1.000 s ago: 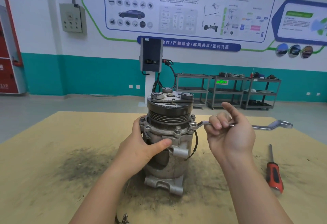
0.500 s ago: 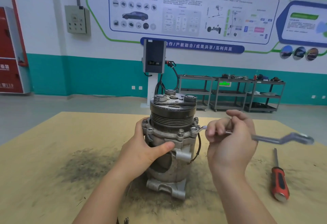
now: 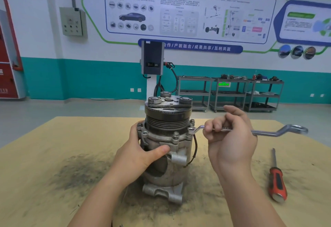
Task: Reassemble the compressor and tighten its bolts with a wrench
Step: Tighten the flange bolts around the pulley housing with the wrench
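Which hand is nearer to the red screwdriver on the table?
Right. The right hand holds the wrench just left of the screwdriver; the left hand grips the compressor, farther left.

Fig.: colours at the bench

Compressor (image 3: pixel 168 148) dull grey w/ black grooved pulley; wrench (image 3: pixel 265 133) bright silver; screwdriver (image 3: pixel 276 183) red-and-black handle, near right; table (image 3: pixel 53 146) tan w/ dark sooty smudge; far wall (image 3: pixel 89 78) white over teal band.
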{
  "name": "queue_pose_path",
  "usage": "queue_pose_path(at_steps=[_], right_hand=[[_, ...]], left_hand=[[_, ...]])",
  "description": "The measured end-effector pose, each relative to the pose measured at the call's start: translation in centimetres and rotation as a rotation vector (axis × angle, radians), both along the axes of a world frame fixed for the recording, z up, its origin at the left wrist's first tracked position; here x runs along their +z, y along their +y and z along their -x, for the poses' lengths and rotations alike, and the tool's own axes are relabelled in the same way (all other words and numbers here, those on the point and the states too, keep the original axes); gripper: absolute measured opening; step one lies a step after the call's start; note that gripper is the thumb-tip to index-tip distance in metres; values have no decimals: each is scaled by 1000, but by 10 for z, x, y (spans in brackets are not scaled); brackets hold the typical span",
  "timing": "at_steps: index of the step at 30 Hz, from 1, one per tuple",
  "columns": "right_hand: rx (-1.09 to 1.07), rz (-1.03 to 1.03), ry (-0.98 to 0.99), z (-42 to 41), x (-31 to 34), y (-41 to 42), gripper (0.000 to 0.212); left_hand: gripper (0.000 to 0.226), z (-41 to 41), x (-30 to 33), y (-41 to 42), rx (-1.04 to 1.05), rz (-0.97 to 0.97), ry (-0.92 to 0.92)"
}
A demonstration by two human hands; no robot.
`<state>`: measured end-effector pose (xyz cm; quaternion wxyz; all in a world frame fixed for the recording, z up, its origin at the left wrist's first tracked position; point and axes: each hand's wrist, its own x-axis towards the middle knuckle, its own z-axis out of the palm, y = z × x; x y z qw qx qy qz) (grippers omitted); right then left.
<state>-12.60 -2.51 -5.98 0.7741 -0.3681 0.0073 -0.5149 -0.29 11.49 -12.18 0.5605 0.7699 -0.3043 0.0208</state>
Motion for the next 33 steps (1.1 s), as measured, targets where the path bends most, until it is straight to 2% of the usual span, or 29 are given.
queue_pose_path(at_steps=[5, 8, 11, 15, 17, 19, 22, 25, 33], right_hand=[[219, -68, 80, -6, 7, -17, 26], [276, -91, 76, -8, 6, -19, 27], [103, -39, -14, -6, -1, -5, 28], [-233, 261, -35, -4, -14, 32, 21], [-285, 431, 0, -2, -17, 44, 21], [-280, 510, 28, 2, -11, 44, 21], [-239, 333, -13, 8, -1, 23, 20], [-87, 97, -17, 6, 1, 6, 26], [269, -107, 63, -5, 5, -16, 27]], left_hand=[[77, 2, 1, 1, -4, 3, 3], [86, 1, 0, 0, -18, 7, 20], [101, -1, -1, 1, -27, 16, 28], [83, -1, 0, 1, -32, 22, 7], [83, -3, 0, 0, -35, 24, 10], [85, -3, -1, 0, -35, 32, 11], [85, -3, -2, 0, -33, 33, 5], [85, -3, -2, 1, -29, 24, 10], [82, 0, 1, 0, -35, 21, 22]])
